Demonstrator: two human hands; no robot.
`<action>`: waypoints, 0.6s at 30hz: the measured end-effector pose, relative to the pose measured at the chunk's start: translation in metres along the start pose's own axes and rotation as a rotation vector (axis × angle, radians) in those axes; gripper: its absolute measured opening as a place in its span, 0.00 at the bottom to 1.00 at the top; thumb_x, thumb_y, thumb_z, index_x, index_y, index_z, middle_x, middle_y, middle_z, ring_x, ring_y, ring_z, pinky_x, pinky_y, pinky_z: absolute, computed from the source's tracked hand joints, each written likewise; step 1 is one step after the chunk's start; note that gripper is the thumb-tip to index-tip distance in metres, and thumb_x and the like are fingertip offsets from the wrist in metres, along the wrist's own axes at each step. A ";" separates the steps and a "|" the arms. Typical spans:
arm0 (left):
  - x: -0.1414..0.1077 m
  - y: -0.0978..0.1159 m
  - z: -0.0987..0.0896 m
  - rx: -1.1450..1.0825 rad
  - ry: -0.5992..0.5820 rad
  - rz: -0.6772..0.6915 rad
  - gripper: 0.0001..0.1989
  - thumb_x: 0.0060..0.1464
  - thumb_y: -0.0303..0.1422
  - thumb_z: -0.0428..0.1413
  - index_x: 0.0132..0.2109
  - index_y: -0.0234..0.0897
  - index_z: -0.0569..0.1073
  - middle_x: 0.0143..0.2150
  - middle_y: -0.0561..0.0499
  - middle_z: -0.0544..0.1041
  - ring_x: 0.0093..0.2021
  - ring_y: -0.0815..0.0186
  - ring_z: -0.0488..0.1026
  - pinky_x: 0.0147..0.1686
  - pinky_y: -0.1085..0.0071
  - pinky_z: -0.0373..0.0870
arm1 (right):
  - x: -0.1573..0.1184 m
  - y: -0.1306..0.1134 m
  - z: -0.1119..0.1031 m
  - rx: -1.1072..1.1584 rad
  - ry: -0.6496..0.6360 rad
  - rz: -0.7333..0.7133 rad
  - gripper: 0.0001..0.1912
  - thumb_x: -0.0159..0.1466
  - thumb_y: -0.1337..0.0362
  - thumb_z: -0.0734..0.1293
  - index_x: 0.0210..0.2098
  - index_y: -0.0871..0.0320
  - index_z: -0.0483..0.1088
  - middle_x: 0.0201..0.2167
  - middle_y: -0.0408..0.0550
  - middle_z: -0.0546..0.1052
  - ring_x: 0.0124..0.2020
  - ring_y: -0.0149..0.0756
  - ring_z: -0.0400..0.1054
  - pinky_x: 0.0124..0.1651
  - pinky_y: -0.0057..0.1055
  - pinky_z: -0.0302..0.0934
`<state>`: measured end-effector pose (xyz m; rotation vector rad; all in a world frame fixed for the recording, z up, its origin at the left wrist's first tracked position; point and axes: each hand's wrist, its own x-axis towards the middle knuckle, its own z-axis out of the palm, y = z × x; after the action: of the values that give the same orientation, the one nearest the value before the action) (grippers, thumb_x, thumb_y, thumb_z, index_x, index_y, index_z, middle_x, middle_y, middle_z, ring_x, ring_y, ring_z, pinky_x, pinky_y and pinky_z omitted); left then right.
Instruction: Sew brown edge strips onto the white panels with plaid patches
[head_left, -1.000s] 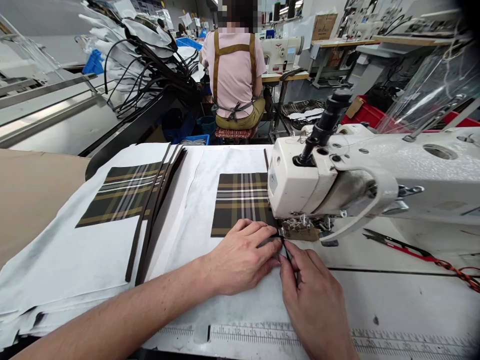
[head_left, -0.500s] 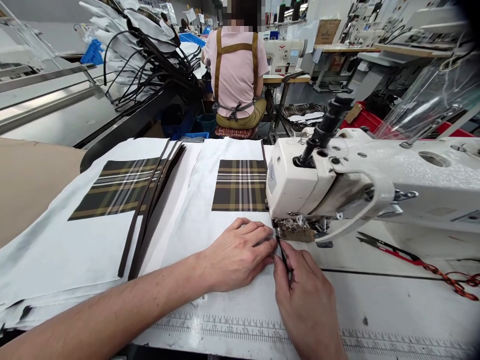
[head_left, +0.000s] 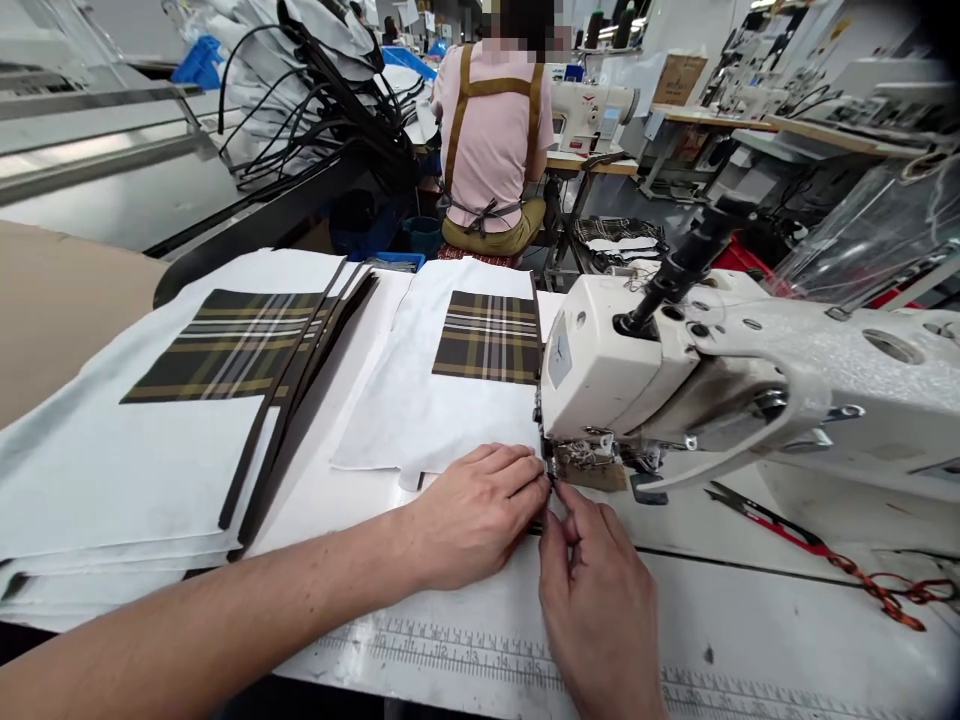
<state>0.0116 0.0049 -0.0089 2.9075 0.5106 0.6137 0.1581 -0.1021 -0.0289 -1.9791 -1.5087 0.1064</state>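
Note:
A white fabric panel (head_left: 397, 400) with a plaid patch (head_left: 487, 338) lies on the table, its dark-bound right edge running under the head of a white sewing machine (head_left: 592, 350). At the panel's near right corner, my left hand (head_left: 480, 515) rests with its fingers bent and pressed together beside the needle area. My right hand (head_left: 596, 590) pinches the dark binding strip just in front of the presser foot, thumb and forefinger closed on it. The fingertips of both hands nearly meet. The needle itself is hidden.
A stack of similar panels (head_left: 180, 460) lies at the left. Red-handled scissors (head_left: 795, 535) are on the table at the right. A printed ruler (head_left: 450, 655) runs along the front edge. Beyond, a seated person (head_left: 491, 140) faces away; white fabric with black cords is heaped at the back left.
The panel has moved away from me through the machine, and its near edge now shows by my left hand. Both hands stay near the presser foot. The view has shifted slightly.

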 end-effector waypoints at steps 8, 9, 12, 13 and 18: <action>0.000 -0.006 -0.010 -0.072 -0.002 -0.326 0.10 0.64 0.26 0.54 0.49 0.38 0.76 0.50 0.44 0.79 0.55 0.56 0.74 0.58 0.58 0.71 | -0.002 0.002 -0.004 -0.039 0.007 -0.038 0.29 0.76 0.45 0.53 0.56 0.59 0.73 0.37 0.50 0.77 0.34 0.42 0.73 0.32 0.36 0.62; 0.001 -0.017 -0.019 -0.076 0.006 -0.502 0.09 0.64 0.26 0.53 0.47 0.38 0.77 0.50 0.45 0.79 0.55 0.57 0.73 0.58 0.58 0.71 | -0.002 0.005 -0.003 -0.044 0.004 -0.044 0.28 0.76 0.45 0.53 0.56 0.59 0.73 0.36 0.50 0.77 0.33 0.42 0.73 0.32 0.36 0.62; 0.004 -0.066 -0.053 0.010 0.091 -1.043 0.12 0.68 0.30 0.51 0.54 0.35 0.74 0.58 0.39 0.74 0.62 0.49 0.68 0.61 0.52 0.68 | -0.001 0.017 0.002 -0.044 -0.038 -0.075 0.25 0.75 0.47 0.57 0.56 0.57 0.73 0.37 0.50 0.77 0.35 0.42 0.74 0.31 0.34 0.63; 0.007 -0.084 -0.064 0.052 0.120 -1.169 0.16 0.67 0.34 0.54 0.58 0.32 0.71 0.62 0.33 0.70 0.65 0.44 0.65 0.62 0.49 0.67 | -0.002 0.022 0.005 -0.046 -0.044 -0.088 0.24 0.74 0.48 0.58 0.57 0.56 0.73 0.38 0.49 0.78 0.36 0.42 0.74 0.31 0.34 0.64; 0.026 -0.136 -0.086 -0.038 0.074 -1.547 0.40 0.52 0.40 0.71 0.66 0.28 0.65 0.62 0.30 0.71 0.62 0.44 0.71 0.58 0.51 0.73 | -0.001 0.047 0.029 0.011 0.027 -0.131 0.28 0.72 0.50 0.58 0.55 0.68 0.74 0.35 0.59 0.76 0.37 0.53 0.74 0.40 0.44 0.69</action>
<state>-0.0419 0.1458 0.0528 1.5721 2.2156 0.3808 0.1844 -0.0965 -0.0767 -1.8597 -1.6119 0.0326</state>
